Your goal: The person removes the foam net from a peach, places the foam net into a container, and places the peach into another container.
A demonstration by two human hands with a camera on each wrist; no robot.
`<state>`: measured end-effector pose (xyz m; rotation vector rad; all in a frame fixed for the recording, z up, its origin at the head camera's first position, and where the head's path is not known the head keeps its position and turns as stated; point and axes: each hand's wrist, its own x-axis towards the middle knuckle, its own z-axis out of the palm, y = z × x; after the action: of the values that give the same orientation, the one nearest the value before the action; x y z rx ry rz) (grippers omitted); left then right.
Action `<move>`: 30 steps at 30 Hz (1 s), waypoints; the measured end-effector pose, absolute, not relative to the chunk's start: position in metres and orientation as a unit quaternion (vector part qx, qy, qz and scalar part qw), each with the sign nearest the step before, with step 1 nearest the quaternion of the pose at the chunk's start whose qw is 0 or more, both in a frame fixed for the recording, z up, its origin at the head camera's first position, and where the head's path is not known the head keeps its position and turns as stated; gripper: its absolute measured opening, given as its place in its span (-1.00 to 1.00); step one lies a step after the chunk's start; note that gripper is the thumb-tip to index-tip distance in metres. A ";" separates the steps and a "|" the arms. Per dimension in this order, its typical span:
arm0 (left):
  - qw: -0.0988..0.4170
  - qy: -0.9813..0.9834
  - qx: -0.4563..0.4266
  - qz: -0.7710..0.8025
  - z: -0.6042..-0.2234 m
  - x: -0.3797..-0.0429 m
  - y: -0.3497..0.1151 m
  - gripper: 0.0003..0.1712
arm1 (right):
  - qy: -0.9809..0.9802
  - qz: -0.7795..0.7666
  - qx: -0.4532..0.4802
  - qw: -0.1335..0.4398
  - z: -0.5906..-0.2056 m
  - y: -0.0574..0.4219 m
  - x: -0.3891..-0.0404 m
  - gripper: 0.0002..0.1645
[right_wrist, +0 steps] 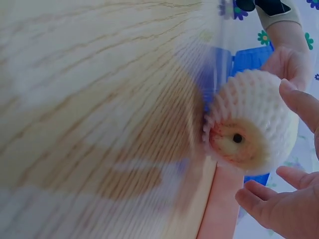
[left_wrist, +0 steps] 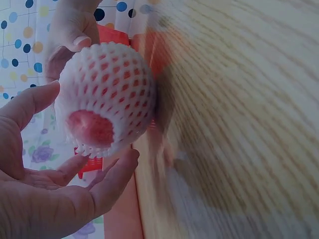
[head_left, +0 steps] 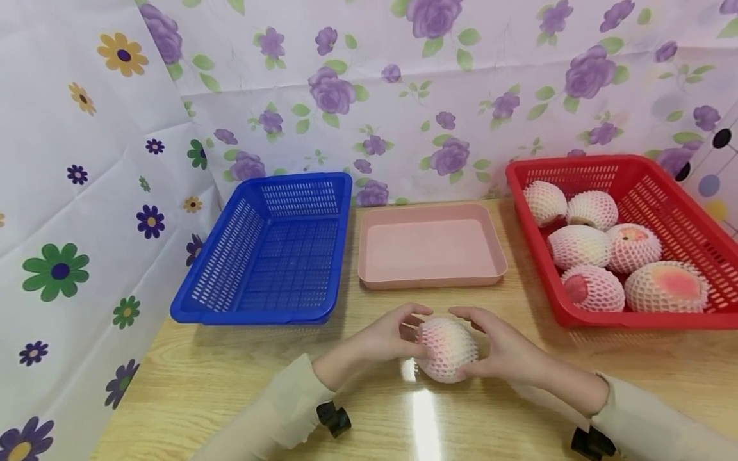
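Observation:
A round, peach-like fruit point(head_left: 446, 351) in a white foam net sits on the table between both hands. My left hand point(head_left: 392, 334) is at its left side, thumb against the net and fingers loosely spread around it. On the other side, my right hand point(head_left: 504, 349) has its thumb at the near edge, its fingers held apart from the net. The left wrist view shows the red skin of the fruit point(left_wrist: 112, 94) through the net's opening. From the right wrist, the opposite end of the fruit point(right_wrist: 254, 119) shows yellowish, red-streaked skin with a dark stem spot.
A blue basket point(head_left: 259, 317) with nothing visible inside stands at the left. Behind the hands lies a shallow pink tray point(head_left: 432, 282). The red basket point(head_left: 536, 256) at the right holds several netted fruits point(head_left: 579, 246). Flowered cloth point(head_left: 403, 128) hangs behind the wooden table point(head_left: 230, 378).

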<state>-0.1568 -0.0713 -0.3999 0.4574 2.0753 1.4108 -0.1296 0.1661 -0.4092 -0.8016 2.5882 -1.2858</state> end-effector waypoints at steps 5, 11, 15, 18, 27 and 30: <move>0.278 0.792 0.178 0.513 -0.397 -0.158 -0.076 -0.21 | 0.863 -0.421 -0.272 0.066 -0.410 0.170 -0.129 0.04; 0.266 0.794 0.172 0.518 -0.392 -0.158 -0.082 -0.25 | 0.862 -0.425 -0.271 0.063 -0.411 0.173 -0.126 0.03; 0.255 0.782 0.170 0.543 -0.391 -0.158 -0.085 -0.28 | 0.860 -0.430 -0.271 0.050 -0.410 0.174 -0.122 0.03; 0.241 0.772 0.181 0.560 -0.392 -0.159 -0.086 -0.34 | 0.861 -0.434 -0.262 0.036 -0.411 0.175 -0.117 0.02; 0.214 0.756 0.221 0.578 -0.395 -0.161 -0.092 -0.44 | 0.861 -0.446 -0.242 -0.035 -0.415 0.172 -0.097 -0.05; 0.210 0.753 0.225 0.582 -0.398 -0.159 -0.092 -0.52 | 0.850 -0.470 -0.234 -0.042 -0.415 0.169 -0.092 -0.07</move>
<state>-0.1590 -0.0922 -0.3977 0.6249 2.0932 1.6176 -0.0918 0.1692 -0.4145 -0.7551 2.7448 -1.5168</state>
